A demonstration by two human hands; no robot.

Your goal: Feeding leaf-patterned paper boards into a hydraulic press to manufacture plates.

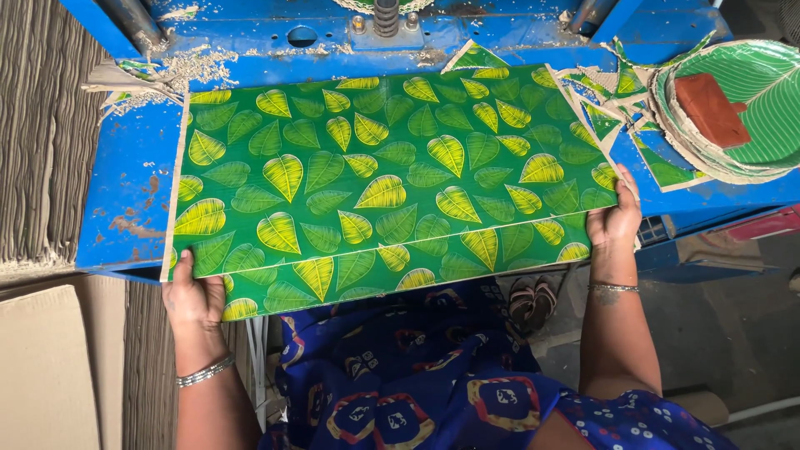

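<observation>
A large green sheet printed with yellow and green leaves [392, 179] lies flat on a blue machine table [125, 192], and it is really a small stack, since a second sheet edge shows as a stepped line along the near side. Its long axis runs left to right across the view, with the right end sitting slightly farther from the person than the left, so the whole rectangle is tilted a little counterclockwise. The near long edge overhangs the front of the table above the person's lap. The left hand [193, 293] grips the near left corner, thumb on top of the printed face and the fingers hidden beneath, closed on the sheet. The right hand [615, 218] clasps the right short edge near its near corner, thumb lying on the top surface and fingers wrapped under, likewise closed on the sheet. Both wrists wear thin metal bangles. Just beyond the far right corner lie trimmed scraps of the same printed material [621, 104], touching or overlapping the sheet's edge. Farther right, near the table's corner, stands a stack of round leaf-printed plates [750, 125] with a reddish-brown block [710, 108] resting inside the top one. Paper dust and crumbs [196, 67] are scattered at the far left of the table. Plain brown cardboard [42, 367] lies at lower left beside the person's blue patterned clothing.
</observation>
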